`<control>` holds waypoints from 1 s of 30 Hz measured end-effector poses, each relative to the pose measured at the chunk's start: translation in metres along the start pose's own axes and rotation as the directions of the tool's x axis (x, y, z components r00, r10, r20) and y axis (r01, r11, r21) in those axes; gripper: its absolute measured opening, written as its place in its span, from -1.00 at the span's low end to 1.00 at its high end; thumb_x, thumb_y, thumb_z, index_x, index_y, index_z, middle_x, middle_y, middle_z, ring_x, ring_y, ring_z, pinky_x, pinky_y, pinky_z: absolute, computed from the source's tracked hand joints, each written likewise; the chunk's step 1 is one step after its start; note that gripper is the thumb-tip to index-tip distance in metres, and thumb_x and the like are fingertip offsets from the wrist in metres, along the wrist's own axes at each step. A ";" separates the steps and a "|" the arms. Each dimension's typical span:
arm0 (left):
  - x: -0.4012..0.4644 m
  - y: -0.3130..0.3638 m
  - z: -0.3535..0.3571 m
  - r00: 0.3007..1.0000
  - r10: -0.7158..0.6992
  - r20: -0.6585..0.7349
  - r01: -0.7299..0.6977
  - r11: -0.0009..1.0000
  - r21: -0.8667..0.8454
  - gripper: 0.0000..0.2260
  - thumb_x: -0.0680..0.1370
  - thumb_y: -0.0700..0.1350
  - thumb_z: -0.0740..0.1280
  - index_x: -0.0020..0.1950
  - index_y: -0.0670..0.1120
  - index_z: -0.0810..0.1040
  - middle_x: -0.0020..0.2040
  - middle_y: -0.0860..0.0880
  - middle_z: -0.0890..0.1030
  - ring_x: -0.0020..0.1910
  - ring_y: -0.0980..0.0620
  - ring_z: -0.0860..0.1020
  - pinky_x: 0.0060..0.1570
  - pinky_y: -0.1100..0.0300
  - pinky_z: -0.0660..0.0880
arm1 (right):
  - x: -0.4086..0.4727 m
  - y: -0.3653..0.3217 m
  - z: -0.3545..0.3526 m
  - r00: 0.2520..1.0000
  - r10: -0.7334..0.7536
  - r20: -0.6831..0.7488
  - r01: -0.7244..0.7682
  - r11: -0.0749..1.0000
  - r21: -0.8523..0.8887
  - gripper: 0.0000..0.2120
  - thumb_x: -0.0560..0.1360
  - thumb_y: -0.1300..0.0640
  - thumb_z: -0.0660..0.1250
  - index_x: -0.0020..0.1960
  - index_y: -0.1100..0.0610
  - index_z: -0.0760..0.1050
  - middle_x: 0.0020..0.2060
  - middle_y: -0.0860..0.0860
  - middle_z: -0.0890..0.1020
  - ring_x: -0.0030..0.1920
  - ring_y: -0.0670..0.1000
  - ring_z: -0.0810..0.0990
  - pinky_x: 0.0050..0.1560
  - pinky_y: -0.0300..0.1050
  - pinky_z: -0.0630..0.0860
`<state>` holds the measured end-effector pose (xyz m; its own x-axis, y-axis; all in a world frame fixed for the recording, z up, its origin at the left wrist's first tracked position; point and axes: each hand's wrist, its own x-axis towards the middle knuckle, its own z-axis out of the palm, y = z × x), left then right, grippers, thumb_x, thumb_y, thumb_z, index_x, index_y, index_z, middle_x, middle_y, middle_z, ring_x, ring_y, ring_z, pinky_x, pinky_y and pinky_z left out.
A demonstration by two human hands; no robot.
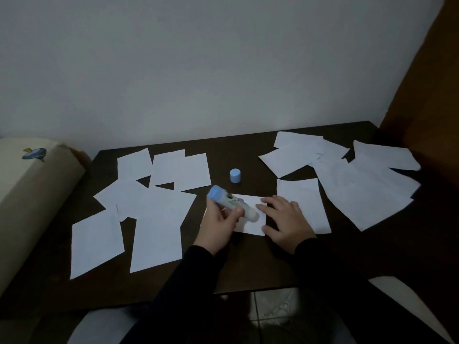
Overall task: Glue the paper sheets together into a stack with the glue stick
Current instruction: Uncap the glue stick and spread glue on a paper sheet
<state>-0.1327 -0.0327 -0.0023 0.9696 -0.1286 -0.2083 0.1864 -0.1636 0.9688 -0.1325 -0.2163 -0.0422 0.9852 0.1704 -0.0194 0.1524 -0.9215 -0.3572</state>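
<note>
- Wall (198,65): plain, pale grey-white, unmarked; fills the upper part of the view behind the bench.
- Bench (248,264): dark brown top, set against the wall; near edge runs across the lower part of the view.
- Cushion (32,194): cream, padded, at the left just beside the bench; carries a small blue fish picture (34,153).
- Panel (427,100): orange-brown, at the right, rising beside the bench's far right corner.
- Floor (273,311): pale tiles with a faint pattern, seen below the bench edge.
- Light: dim, cool, even.
</note>
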 end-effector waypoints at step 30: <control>0.000 0.002 -0.040 0.981 0.189 0.052 -0.179 0.758 0.627 -0.48 0.58 -0.13 0.31 0.49 0.06 0.20 0.44 0.01 0.38 0.35 0.00 0.40 0.33 0.08 0.34 | 0.002 0.003 -0.002 1.000 -0.016 -0.007 0.016 1.000 0.009 -0.38 0.41 -0.15 0.32 0.45 -0.05 0.32 0.45 -0.11 0.25 0.46 -0.05 0.13 0.45 0.08 0.06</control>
<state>-0.1263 0.0063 0.0049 0.9778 -0.2075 -0.0283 -0.1317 -0.7146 0.6871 -0.1298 -0.2192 -0.0415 0.9832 0.1825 -0.0071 0.1673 -0.9154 -0.3660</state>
